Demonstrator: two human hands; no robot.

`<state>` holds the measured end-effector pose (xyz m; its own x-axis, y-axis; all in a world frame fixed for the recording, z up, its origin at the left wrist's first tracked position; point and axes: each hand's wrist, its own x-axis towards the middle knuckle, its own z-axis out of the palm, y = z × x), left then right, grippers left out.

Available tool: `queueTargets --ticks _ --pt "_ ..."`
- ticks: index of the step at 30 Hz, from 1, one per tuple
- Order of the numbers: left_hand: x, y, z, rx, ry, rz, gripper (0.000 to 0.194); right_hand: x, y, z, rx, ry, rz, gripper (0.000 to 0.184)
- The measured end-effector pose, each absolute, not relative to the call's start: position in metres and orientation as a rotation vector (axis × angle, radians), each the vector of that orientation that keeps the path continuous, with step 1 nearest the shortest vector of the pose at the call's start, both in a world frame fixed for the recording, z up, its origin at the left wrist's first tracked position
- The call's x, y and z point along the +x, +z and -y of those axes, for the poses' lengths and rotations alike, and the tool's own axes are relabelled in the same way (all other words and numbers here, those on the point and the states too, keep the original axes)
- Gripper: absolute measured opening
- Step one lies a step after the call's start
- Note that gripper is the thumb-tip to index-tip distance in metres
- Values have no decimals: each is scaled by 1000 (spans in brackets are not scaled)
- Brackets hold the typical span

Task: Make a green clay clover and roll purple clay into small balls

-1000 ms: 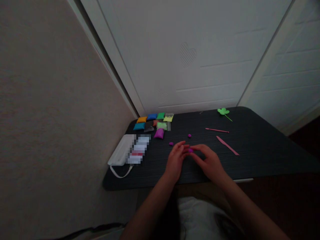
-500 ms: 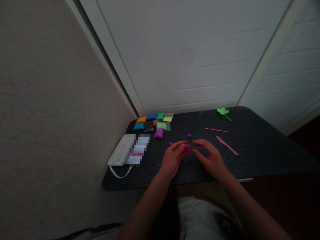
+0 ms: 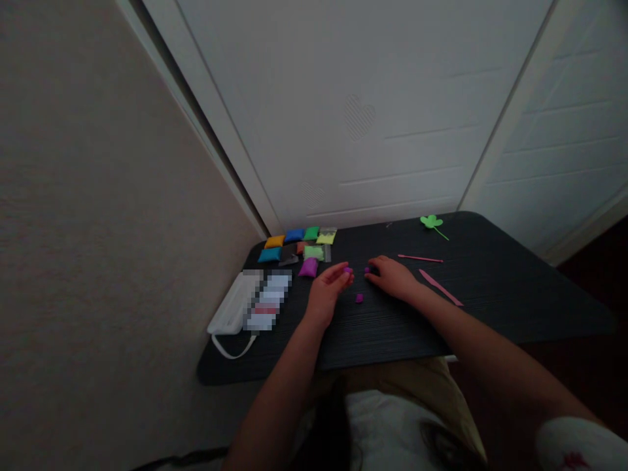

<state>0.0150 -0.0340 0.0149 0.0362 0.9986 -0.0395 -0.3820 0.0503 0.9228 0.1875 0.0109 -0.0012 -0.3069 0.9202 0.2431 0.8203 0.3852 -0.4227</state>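
Note:
My left hand (image 3: 328, 293) pinches a small purple clay ball (image 3: 347, 270) between its thumb and fingers, just over the table. To its right, my right hand (image 3: 391, 277) has its thumb and forefinger closed around a second purple clay ball (image 3: 367, 269) at the tabletop. Between my wrists, nearer to me, a squarish lump of purple clay (image 3: 360, 298) lies on the dark table (image 3: 383, 333). Behind my left hand sits a purple clay packet (image 3: 309, 267).
Several coloured clay packets (image 3: 294, 234) lie at the back left. A white power bank (image 3: 234, 304) and a blurred phone (image 3: 269, 301) with a cable are at left. Pink modelling tools, a thin stick (image 3: 420, 258) and a knife (image 3: 440, 288), lie at right, a green clover (image 3: 432, 222) behind.
My hands have moved apart. The right one has reached forward to the ball on the table, while the left keeps its ball. A purple lump now shows on the table between them.

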Motion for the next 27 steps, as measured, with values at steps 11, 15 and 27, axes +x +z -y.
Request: queueTargets --ticks 11,15,27 --pt "17 83 90 1435 1552 -1088 28 189 82 75 -1031 437 1889 24" --pt "19 102 117 1623 1652 -1035 30 187 106 108 -928 426 1826 22" --pt "22 105 131 1803 1730 -993 36 177 109 125 -761 589 1725 24"
